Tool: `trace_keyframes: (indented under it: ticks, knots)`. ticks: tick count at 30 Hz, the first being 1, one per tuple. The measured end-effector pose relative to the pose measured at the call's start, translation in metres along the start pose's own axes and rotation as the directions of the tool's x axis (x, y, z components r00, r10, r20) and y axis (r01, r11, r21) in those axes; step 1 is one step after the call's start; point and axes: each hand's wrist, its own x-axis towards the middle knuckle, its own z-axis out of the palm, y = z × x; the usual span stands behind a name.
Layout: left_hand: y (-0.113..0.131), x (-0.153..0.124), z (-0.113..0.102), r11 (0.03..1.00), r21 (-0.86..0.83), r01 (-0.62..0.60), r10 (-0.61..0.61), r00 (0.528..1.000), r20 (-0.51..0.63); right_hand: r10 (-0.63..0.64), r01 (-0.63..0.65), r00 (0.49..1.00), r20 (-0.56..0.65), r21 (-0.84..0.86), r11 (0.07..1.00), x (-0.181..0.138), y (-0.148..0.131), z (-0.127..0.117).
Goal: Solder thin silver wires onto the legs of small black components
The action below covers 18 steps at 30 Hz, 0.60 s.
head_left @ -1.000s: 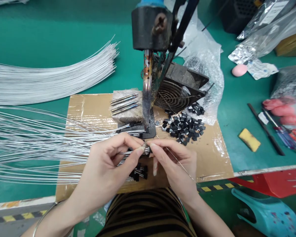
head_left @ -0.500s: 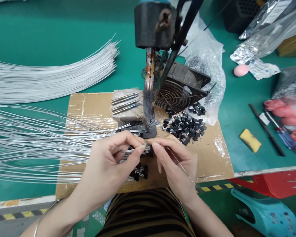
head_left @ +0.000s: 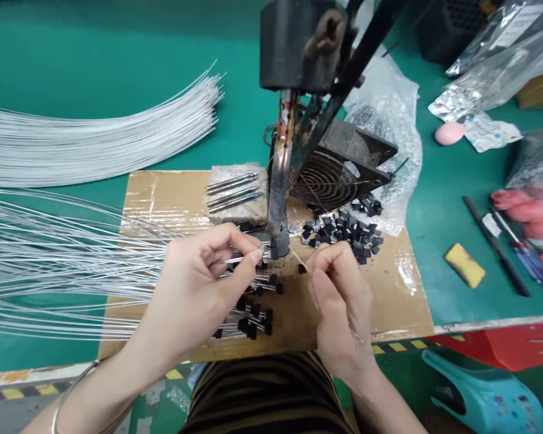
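My left hand [head_left: 199,283] is closed in a pinch on the end of a thin white wire [head_left: 242,259] tipped with a small black part, held against the base of the soldering iron tip [head_left: 278,199]. My right hand [head_left: 341,289] is closed on a thin strand of solder wire [head_left: 298,260] whose end points toward that same spot. Finished wires with black ends [head_left: 253,316] lie on the cardboard mat [head_left: 163,199] below my left hand. A pile of small black components [head_left: 344,229] sits just beyond my right hand.
Bundles of long white wires [head_left: 72,144] fan across the green table at left. A fan [head_left: 330,175] and plastic bag stand behind the iron stand. A yellow sponge [head_left: 464,265], pink fingers cots, tools and foil bags lie at right. A blue stool [head_left: 489,392] is lower right.
My hands have moved apart: the right hand drew back to the right with the solder strand, while the left pushed the wire end up to the iron's base.
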Motion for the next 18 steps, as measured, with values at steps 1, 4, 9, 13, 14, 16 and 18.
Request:
trace_keyframes:
  ticks: [1,4,9,13,14,16,18]
  knots:
    - [0.0,0.001,0.0,1.0,0.0,-0.003,0.003,1.0,-0.006,-0.015,0.015,1.0,-0.001,-0.011,1.0,0.002,0.0,-0.001]
    - [0.001,0.003,0.001,1.0,-0.024,-0.012,0.012,1.0,-0.01,-0.067,0.067,0.998,-0.004,0.042,0.997,0.007,-0.001,0.001]
    - [0.003,0.006,0.0,0.999,-0.037,-0.027,0.026,0.999,-0.04,-0.025,0.021,1.0,0.012,0.211,0.977,0.011,-0.007,0.006]
    - [0.006,0.008,0.0,0.999,-0.038,-0.036,0.034,0.998,-0.05,0.007,-0.009,1.0,0.007,0.271,0.963,0.012,-0.012,0.007]
    - [0.007,0.009,0.0,0.998,-0.039,-0.039,0.037,0.998,-0.052,0.004,-0.004,1.0,-0.001,0.272,0.962,0.013,-0.013,0.007]
    - [0.008,0.009,0.001,0.998,-0.039,-0.042,0.04,0.998,-0.058,-0.003,0.007,1.0,-0.015,0.275,0.961,0.013,-0.014,0.007]
    - [0.008,0.01,0.001,0.999,-0.025,-0.043,0.041,0.997,-0.068,-0.005,0.012,1.0,-0.025,0.283,0.959,0.013,-0.014,0.007]
